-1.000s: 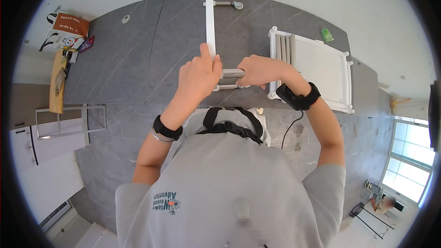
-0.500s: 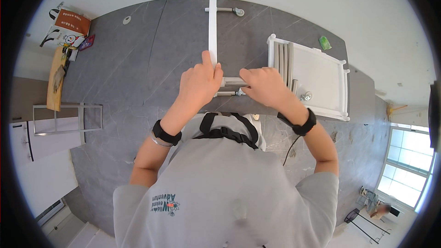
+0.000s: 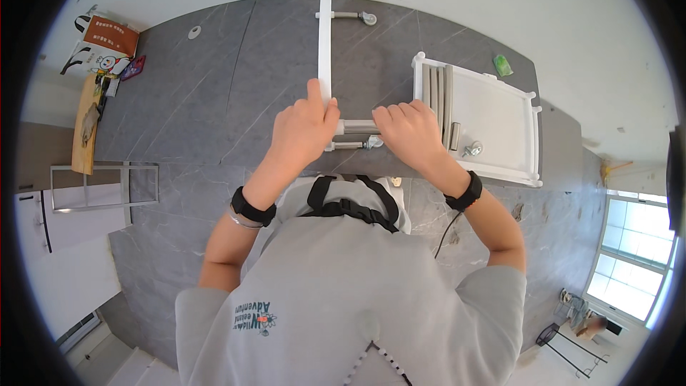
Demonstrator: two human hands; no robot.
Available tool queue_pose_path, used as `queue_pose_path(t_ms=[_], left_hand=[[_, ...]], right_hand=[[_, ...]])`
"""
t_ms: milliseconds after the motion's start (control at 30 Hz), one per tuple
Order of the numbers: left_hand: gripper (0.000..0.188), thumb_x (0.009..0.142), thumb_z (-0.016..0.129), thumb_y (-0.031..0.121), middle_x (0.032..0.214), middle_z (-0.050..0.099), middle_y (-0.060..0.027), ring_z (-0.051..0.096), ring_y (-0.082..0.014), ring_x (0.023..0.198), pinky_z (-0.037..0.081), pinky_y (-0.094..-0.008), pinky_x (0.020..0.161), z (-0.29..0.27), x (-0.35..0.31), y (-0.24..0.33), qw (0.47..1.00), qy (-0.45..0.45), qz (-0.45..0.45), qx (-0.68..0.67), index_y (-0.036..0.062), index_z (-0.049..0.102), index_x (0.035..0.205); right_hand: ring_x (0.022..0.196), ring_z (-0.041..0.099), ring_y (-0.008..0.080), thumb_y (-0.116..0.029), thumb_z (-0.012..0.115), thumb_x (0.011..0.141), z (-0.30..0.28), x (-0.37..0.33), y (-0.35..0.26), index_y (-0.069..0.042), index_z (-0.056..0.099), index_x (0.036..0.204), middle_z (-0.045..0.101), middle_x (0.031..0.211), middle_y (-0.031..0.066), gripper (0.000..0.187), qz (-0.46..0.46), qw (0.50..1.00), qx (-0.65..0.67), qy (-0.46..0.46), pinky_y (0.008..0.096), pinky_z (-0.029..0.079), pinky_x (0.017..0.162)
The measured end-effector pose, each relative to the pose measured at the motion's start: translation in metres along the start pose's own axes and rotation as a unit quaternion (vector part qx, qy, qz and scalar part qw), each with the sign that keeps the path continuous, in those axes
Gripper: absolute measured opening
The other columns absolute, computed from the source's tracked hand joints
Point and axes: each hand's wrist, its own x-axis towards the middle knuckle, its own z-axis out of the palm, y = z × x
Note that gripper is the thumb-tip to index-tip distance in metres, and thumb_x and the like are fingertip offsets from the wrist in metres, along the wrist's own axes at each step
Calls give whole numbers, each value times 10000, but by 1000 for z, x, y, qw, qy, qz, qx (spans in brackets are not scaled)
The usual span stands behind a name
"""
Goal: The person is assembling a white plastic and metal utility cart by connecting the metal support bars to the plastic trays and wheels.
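A white shelf panel (image 3: 325,43) stands on its edge on the grey table, its narrow side toward me. My left hand (image 3: 304,129) is closed around its near end, index finger stretched along the edge. My right hand (image 3: 409,132) grips the outer end of a short metal tube (image 3: 359,127), which sticks out sideways from the panel's near corner. Just below, a leg with a caster wheel (image 3: 373,142) projects from the panel. At the far end another caster (image 3: 367,18) sits on a similar leg. My fingers partly hide the tube's end.
To the right lies a white tray-shaped shelf (image 3: 493,114) holding several metal tubes (image 3: 437,96) and a loose caster (image 3: 473,149). A green packet (image 3: 503,65) rests behind it. Bags (image 3: 111,37) and a wooden board (image 3: 86,125) are at the left. A metal frame (image 3: 106,187) stands below.
The panel and both my hands have shifted slightly left in view. My right hand has turned a little on the tube, its fingers now curled over the top. My left hand keeps its hold.
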Motion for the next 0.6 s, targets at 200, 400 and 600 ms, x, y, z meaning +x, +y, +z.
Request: queue_pose_path(t_ms=[200,400,600], left_hand=[[307,901,445,236,642,599,-229,597,-428,631,460,-512,586,-2,1,7,999,-38,-27,-13,-15,379,1063],[289,899,455,238,624,593,-231,598,-424,620,458,-514,563,1,-1,12,1000,-18,-22,4,-9,380,1029],[270,888,484,257,570,583,-189,605,-386,538,482,-468,486,5,-2,-1,999,33,16,23,12,401,964]], right_hand=[[533,560,217,-240,710,712,-14,5,8,-85,490,629,507,526,18,282,-27,998,52,32,335,406,515],[544,555,278,-374,649,755,-33,45,22,-10,548,691,569,562,96,383,53,911,263,-313,355,422,527],[542,573,284,-404,615,796,-30,55,3,-9,585,775,599,612,137,397,100,802,375,-454,379,449,532]])
